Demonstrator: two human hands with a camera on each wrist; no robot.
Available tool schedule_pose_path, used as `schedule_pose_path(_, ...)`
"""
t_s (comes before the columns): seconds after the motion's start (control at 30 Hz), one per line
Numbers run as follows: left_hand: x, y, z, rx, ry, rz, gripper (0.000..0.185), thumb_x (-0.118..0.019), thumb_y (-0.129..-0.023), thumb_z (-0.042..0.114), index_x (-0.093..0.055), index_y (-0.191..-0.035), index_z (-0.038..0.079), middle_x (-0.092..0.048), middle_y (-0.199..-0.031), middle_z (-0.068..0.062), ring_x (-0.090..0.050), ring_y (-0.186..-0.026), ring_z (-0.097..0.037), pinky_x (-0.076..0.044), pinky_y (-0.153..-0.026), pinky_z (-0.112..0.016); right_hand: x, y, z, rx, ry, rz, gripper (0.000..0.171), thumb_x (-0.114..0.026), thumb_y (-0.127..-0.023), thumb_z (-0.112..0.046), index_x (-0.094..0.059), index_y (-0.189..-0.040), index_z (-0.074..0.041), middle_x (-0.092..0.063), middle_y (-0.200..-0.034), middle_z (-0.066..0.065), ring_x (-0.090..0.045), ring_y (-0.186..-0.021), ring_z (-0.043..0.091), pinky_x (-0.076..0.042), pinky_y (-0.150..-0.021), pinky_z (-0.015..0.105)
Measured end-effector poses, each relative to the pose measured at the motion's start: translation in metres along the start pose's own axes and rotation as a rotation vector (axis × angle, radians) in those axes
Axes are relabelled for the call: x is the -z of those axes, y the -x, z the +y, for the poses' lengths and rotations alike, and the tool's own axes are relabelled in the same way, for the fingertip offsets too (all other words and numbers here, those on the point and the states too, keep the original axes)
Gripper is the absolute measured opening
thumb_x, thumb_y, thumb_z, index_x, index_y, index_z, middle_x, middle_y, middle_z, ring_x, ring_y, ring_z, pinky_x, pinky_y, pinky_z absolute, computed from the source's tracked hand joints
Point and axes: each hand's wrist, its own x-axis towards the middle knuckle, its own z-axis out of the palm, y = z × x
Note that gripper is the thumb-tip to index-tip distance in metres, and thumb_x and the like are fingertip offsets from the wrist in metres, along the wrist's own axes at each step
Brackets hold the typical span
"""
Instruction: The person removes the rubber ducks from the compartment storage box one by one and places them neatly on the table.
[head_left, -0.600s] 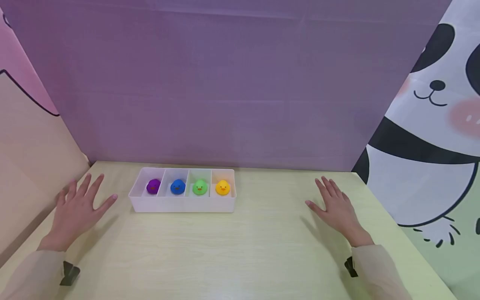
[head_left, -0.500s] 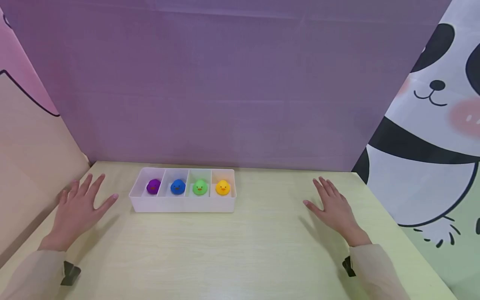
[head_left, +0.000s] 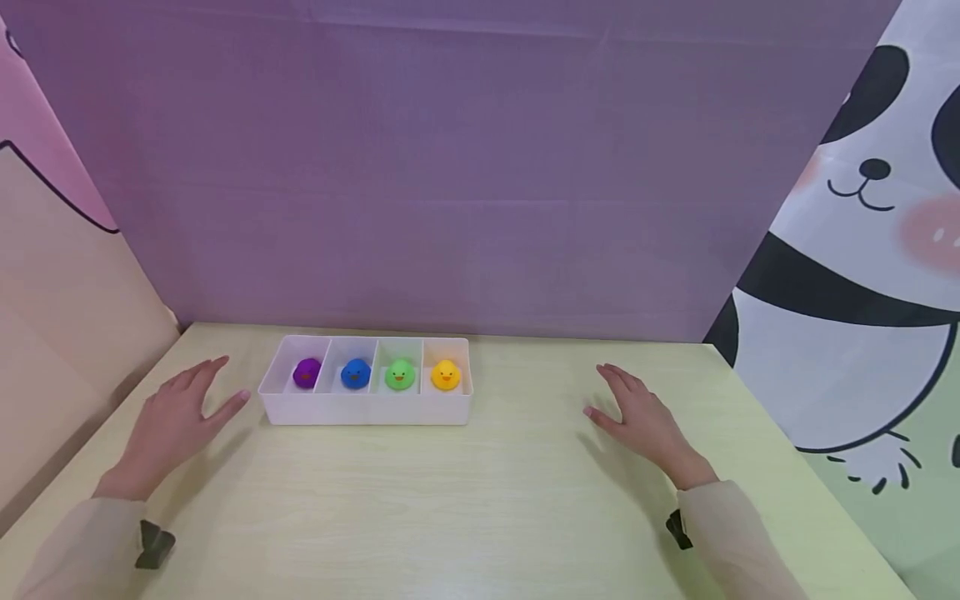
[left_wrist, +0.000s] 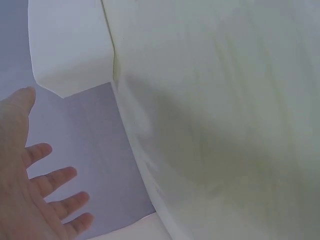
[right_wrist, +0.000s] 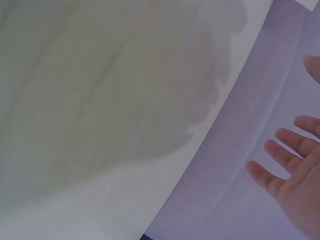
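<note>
A white tray (head_left: 367, 410) with a row of compartments stands near the back of the pale yellow table (head_left: 480, 500). Each compartment holds one small duck: purple (head_left: 307, 372), blue (head_left: 356, 373), green (head_left: 400, 374), yellow (head_left: 446, 374). My left hand (head_left: 177, 414) hovers just left of the tray, fingers straight and spread, holding nothing. In the left wrist view the left hand (left_wrist: 30, 195) shows a bare palm beside the tray's corner (left_wrist: 70, 45). My right hand (head_left: 637, 412) is lifted over the table well right of the tray, fingers relaxed and empty, as its wrist view (right_wrist: 295, 170) confirms.
A purple backdrop (head_left: 450, 167) rises behind the table. A beige panel (head_left: 60, 317) closes the left side and a panda-print cloth (head_left: 862, 292) hangs on the right. Bare tabletop lies between the hands.
Both hands have lifted off the table and drifted inward: the left hand toward the tray's left end, the right hand leftward. The tray and ducks have not moved.
</note>
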Motion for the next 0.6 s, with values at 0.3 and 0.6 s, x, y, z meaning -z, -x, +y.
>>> schedule_pose_path(0.3,-0.004,-0.001,0.007,-0.022,0.028,-0.012,0.058,-0.056,-0.087,0.040,-0.044,-0.130,0.003,-0.052,-0.123,-0.027,-0.050,-0.103,-0.048,-0.039,-0.078,-0.058,-0.011,-0.010,-0.013,0.041,-0.042,-0.002,0.061,-0.061,-0.085,-0.035,-0.040,-0.133,-0.004,-0.046,-0.133,0.017,-0.043,-0.121,0.036,-0.042,-0.090,0.053)
schedule_pose_path(0.6,-0.005,-0.005,0.015,0.003,0.089,-0.033,0.056,-0.056,-0.087,0.041,-0.046,-0.129,0.004,-0.053,-0.124,-0.023,-0.050,-0.105,-0.044,-0.039,-0.080,-0.056,-0.014,-0.022,-0.035,0.051,-0.109,-0.024,0.055,-0.063,-0.084,-0.035,-0.046,-0.128,-0.005,-0.049,-0.129,0.013,-0.048,-0.117,0.033,-0.045,-0.087,0.050)
